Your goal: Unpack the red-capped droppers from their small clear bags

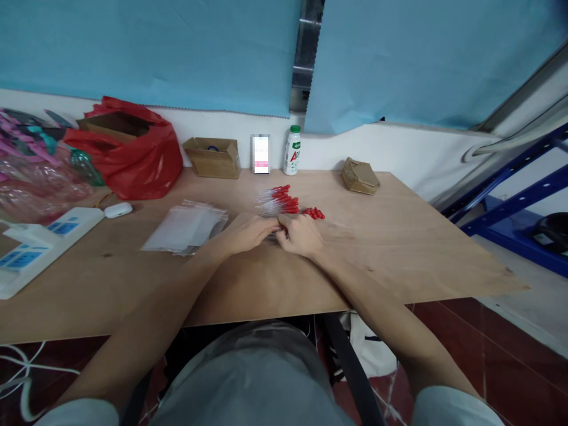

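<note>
My left hand (249,233) and my right hand (302,234) meet over the middle of the table, fingers closed and pinched together. A sliver of something thin and greyish shows between them; the fingers hide most of it. Just beyond lies a bundle of thin, pale-shafted pieces with red ends (284,202), their shafts pointing left. A small cluster of red pieces (314,213) lies by my right knuckles. Left of my left hand is a stack of transparent plastic bags (184,228), lying flat.
Along the wall stand a red bag (146,154), an open cardboard box (213,158), a phone (261,155), a white bottle (292,152) and a small cardboard packet (360,176). A power strip (84,220) and a white charging case (118,210) lie left on the wooden table (399,248).
</note>
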Demonstrator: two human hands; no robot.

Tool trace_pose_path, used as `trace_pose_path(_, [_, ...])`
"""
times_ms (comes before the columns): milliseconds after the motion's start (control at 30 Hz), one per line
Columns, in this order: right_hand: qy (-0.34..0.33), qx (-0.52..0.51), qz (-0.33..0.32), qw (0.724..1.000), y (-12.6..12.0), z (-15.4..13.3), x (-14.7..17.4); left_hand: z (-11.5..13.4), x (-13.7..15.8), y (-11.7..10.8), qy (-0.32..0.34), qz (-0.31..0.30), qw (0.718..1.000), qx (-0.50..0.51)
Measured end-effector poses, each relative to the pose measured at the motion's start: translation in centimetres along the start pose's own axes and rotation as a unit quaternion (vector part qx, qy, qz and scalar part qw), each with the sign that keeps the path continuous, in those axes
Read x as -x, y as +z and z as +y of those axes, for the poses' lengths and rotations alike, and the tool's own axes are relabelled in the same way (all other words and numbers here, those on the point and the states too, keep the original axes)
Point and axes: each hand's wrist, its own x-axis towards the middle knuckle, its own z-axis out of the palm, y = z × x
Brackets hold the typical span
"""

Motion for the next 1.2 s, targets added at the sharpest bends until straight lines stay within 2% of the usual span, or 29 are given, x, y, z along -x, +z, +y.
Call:
trace_pose_path(200, [-0.025, -0.022, -0.005, 0.999, 0.1, 0.6, 0.1, -0.8, 0.2, 0.1, 0.002, 0.012, 1.000, 0.003])
trace_pose_path(333, [-0.046, -0.070, -0.007, 0.996, 0.1, 1.5, 0.0, -1.8, 0.3, 0.4, 0.007, 0.057, 0.998, -0.014])
trace_pose_path(467, [-0.018, -0.077, -0.002, 0.997, -0.3, 2.0, -0.2, -1.9, 0.3, 0.4, -0.023, 0.092, 0.995, -0.030])
trace_pose_path(667, [0.011, -0.040, -0.033, 0.999, -0.3, 1.7, -0.1, -0.4, 0.4, 0.1, -0.057, 0.074, 0.995, -0.038])
trace_pose_path(867, [-0.007, -0.135, -0.020, 0.991, 0.2, 2.4, -0.4, 0.0, 0.2, 0.0, -0.071, 0.069, 0.995, -0.028])
trace_pose_path(933, [-0.022, -0.219, -0.018, 0.975, 0.1, 2.7, -0.4, -0.1, 0.2, 0.0, -0.058, 0.073, 0.996, -0.010])
trace_pose_path(1000, [-0.027, -0.330, -0.027, 0.943, 0.0, 2.8, -0.4, -0.2, 0.2, -0.1, -0.043, 0.084, 0.995, 0.028])
trace_pose_path(1133, [0.019, -0.544, -0.045, 0.838, 0.1, 2.8, -0.4, 0.2, 0.3, -0.6, -0.036, 0.120, 0.983, 0.131])
trace_pose_path(1200, [0.039, -0.592, -0.035, 0.804, 0.0, 2.8, -0.4, 0.5, 0.3, -0.8, -0.039, 0.134, 0.977, 0.164])
